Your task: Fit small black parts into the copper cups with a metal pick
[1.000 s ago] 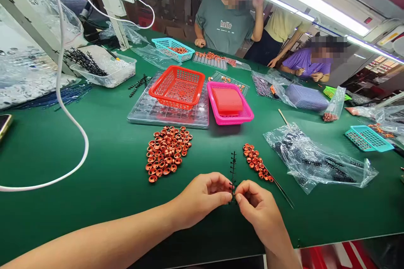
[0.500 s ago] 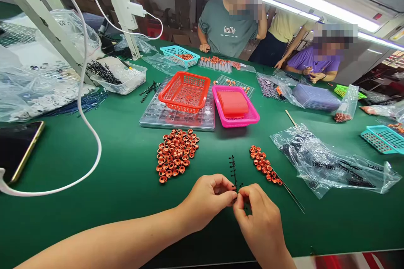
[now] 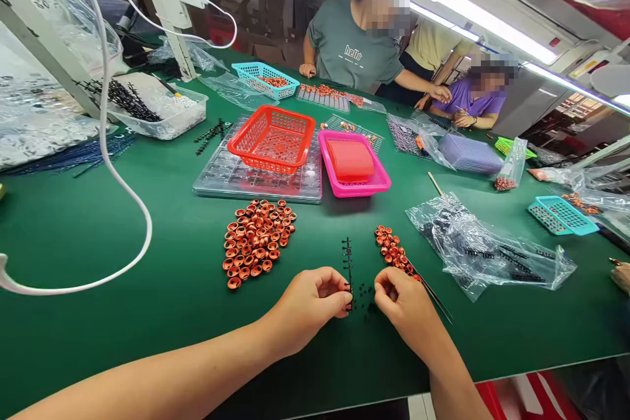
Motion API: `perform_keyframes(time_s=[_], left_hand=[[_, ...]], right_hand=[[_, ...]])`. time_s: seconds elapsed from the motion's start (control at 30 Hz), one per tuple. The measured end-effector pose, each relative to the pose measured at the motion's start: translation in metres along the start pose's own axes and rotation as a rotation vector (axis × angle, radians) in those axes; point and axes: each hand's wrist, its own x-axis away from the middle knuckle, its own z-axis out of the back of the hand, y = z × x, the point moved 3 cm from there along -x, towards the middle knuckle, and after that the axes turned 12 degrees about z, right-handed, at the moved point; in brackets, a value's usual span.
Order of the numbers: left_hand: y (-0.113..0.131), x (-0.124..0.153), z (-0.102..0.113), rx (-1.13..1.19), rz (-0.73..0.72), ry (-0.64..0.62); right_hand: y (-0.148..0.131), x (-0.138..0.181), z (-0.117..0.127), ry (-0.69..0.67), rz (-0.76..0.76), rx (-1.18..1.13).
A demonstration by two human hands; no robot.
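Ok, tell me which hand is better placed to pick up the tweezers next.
Probably the right hand: the tweezers lie right beside it, while the left hand is farther off and pinches the black strip. Whether the right hand holds anything is unclear.

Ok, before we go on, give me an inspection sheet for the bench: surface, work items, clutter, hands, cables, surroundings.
Surface: green tabletop, small black bits lying between the hands.
Work items: branched black strip; copper-coloured cups in a larger pile and a smaller pile, a thin metal tool beside the latter.
Clutter: red basket on clear trays; pink basket holding a red block.
Hands: left hand pinches the strip; right hand apart from it, contents unclear.
Cables: white cable looping over the tabletop's left side.
Surroundings: co-workers across the table, one in purple.
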Motion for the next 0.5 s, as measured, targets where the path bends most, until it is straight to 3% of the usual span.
perform_keyframes(time_s=[0.5], left_hand=[[-0.0004,-0.0003,0.0014,0.040,0.024,-0.017]], right_hand=[[0.0033,-0.0043,-0.0063,0.026,-0.061,-0.034]])
